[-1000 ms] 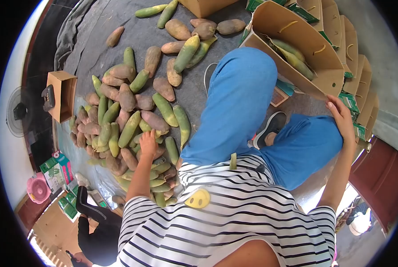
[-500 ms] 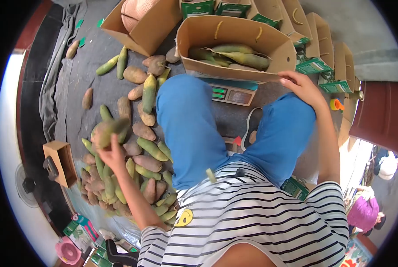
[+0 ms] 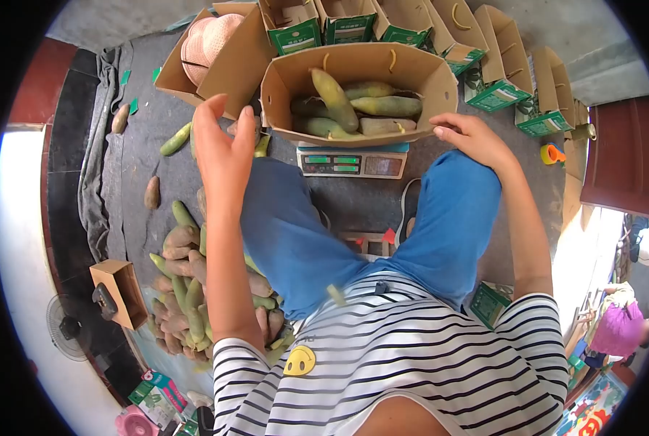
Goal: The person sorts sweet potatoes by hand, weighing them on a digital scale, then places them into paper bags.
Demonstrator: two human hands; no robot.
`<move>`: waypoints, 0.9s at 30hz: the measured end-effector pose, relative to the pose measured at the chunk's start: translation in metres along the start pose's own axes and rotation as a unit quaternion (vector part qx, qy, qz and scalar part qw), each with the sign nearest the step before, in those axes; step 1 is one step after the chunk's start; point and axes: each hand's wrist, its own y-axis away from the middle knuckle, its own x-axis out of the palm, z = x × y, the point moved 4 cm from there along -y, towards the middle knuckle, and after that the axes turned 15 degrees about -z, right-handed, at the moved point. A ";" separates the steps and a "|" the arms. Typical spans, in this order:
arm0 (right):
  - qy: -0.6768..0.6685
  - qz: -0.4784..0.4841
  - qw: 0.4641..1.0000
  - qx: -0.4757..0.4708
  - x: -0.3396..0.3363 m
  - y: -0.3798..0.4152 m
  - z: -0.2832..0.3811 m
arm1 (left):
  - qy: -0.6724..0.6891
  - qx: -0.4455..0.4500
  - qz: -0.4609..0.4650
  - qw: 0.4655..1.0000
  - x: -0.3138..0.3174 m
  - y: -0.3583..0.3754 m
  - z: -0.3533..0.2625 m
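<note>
My left hand (image 3: 226, 149) is open and empty, thumb and fingers apart, just left of a cardboard box (image 3: 353, 58). Inside the box lie several long green radishes (image 3: 386, 107); one radish (image 3: 333, 98) leans over the others with its tip up. My right hand (image 3: 477, 138) holds the box's near right rim, thumb in front and fingers at the edge, wrist by my right knee. Under the box is a digital scale (image 3: 353, 163) with green lit displays. Left of my legs spreads a pile of green radishes and brownish root vegetables (image 3: 186, 291), partly hidden by my left arm.
Several open boxes with green panels (image 3: 502, 94) line the back and right. A carton with a pink hat (image 3: 208, 43) stands at back left. Orange tape (image 3: 553, 153) lies right, a small carton (image 3: 121, 291) left. A person in purple (image 3: 618, 327) is at far right.
My left hand has moved from the pile up to the box and let go of a green radish, which now leans inside. My right hand stays at the box rim.
</note>
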 end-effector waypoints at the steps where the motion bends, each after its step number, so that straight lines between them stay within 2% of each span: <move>1: 0.001 0.003 1.000 -0.003 0.001 -0.001 0.000 | 0.012 0.017 0.026 0.999 -0.001 0.002 -0.010; 3: 0.006 0.016 1.000 -0.005 0.003 -0.002 0.002 | 0.036 0.047 0.079 0.995 0.003 0.013 -0.033; 4: 0.011 0.024 1.000 -0.006 0.003 -0.004 0.006 | 0.031 0.097 0.082 0.991 0.013 0.017 -0.040; 6: 0.010 0.039 0.999 -0.013 0.007 -0.008 0.009 | 0.003 0.128 0.185 0.974 0.040 0.025 -0.052; 9: 0.008 0.044 0.998 -0.035 0.012 -0.015 0.012 | -0.065 0.213 0.348 0.911 0.084 0.044 -0.058; 11: 0.021 0.028 0.998 -0.055 0.016 -0.028 0.012 | -0.112 0.270 0.382 0.877 0.108 0.066 -0.042; 13: 0.075 -0.077 0.981 -0.162 0.015 -0.055 0.013 | -0.161 0.303 0.417 0.842 0.128 0.085 -0.029; 14: 0.126 -0.132 0.963 -0.200 0.015 -0.073 0.012 | -0.169 0.312 0.410 0.840 0.138 0.092 -0.025; 17: 0.246 -0.276 0.876 -0.310 0.026 -0.126 0.018 | -0.171 0.341 0.383 0.841 0.154 0.099 -0.022; 19: 0.295 -0.251 0.881 -0.271 0.044 -0.163 0.018 | -0.144 0.358 0.358 0.850 0.160 0.094 -0.025; 21: 0.343 -0.097 0.931 -0.083 0.058 -0.191 0.015 | -0.134 0.346 0.370 0.852 0.161 0.091 -0.027; 23: 0.364 -0.080 0.925 -0.071 0.075 -0.220 -0.014 | -0.138 0.345 0.355 0.858 0.161 0.093 -0.029; 27: 0.395 0.005 0.909 -0.133 0.065 -0.214 -0.006 | -0.151 0.364 0.331 0.857 0.164 0.093 -0.039</move>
